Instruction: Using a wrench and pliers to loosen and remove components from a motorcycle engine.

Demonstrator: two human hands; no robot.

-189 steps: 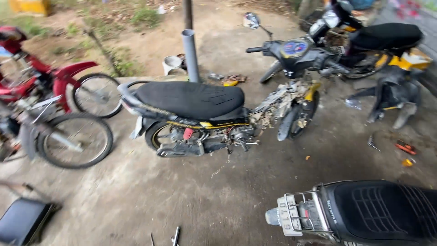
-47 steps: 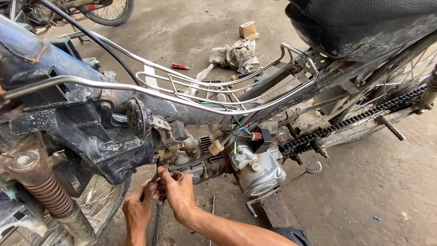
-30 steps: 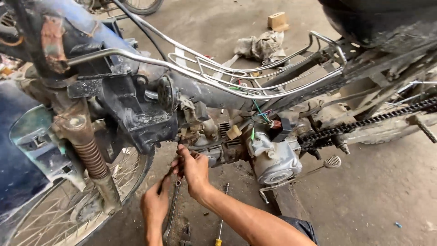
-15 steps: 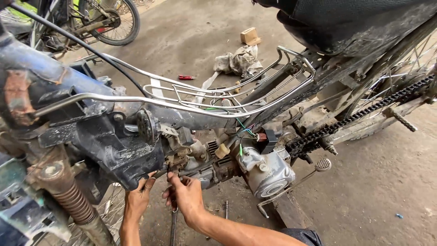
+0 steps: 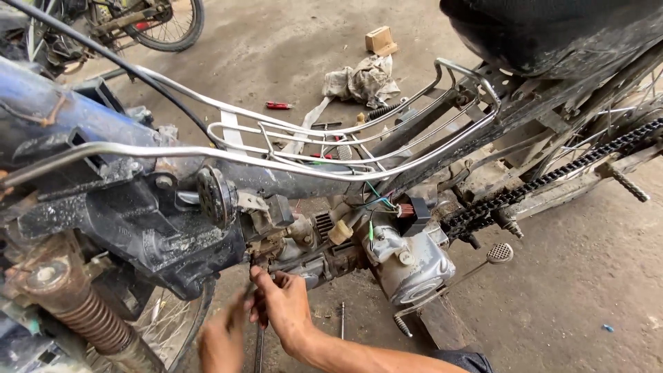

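Observation:
A stripped motorbike fills the view, with its engine [image 5: 407,259] low in the middle and a chrome rack [image 5: 359,148] along the frame. My right hand [image 5: 283,304] reaches up under the front of the engine, its fingers closed on a thin metal tool [image 5: 260,342] that hangs down. My left hand [image 5: 221,342] is lower and to the left, blurred, also closed around the same tool's shaft. The tool's upper end is hidden behind the engine parts and my fingers.
A rusty front fork spring [image 5: 83,314] and spoked wheel [image 5: 169,324] stand at the left. The drive chain [image 5: 545,183] runs right, below the black seat [image 5: 552,34]. A rag [image 5: 362,79], wooden block [image 5: 380,40], red screwdriver [image 5: 278,106] and loose rod [image 5: 342,319] lie on the concrete.
Over the last second the view has shifted slightly while both hands stay under the engine on the tool. My left hand has dropped a little lower. Six seconds ago I stood back from several bikes.

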